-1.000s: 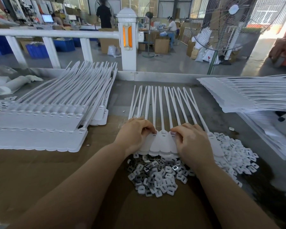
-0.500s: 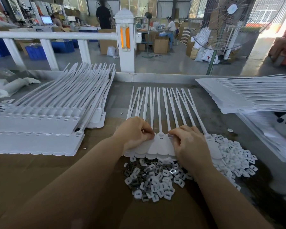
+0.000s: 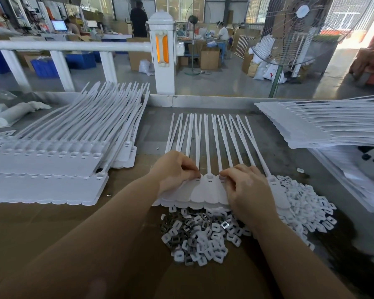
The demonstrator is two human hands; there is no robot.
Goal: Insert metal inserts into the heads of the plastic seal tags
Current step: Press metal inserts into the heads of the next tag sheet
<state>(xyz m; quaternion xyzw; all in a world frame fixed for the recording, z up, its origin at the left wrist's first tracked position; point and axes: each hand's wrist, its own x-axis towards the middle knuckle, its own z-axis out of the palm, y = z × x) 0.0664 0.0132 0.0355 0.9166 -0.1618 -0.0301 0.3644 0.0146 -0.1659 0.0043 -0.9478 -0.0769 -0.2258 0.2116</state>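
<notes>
Matt white plastic seal tags [image 3: 205, 188] lie on dull brown cardboard [image 3: 41, 229] beside shiny metal inserts [image 3: 201, 234].

No readable text, label, brand, number or sign on anything here.

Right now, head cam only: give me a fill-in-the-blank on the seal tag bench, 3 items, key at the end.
1. Both hands, left hand and right hand, rest on the row of seal tags lying in the ____ of the bench.
2. The loose pile of inserts lies on the side of that row ____ to the person.
3. The straps of that row point ____ from the person.

Missing words: middle; nearer; away
</notes>
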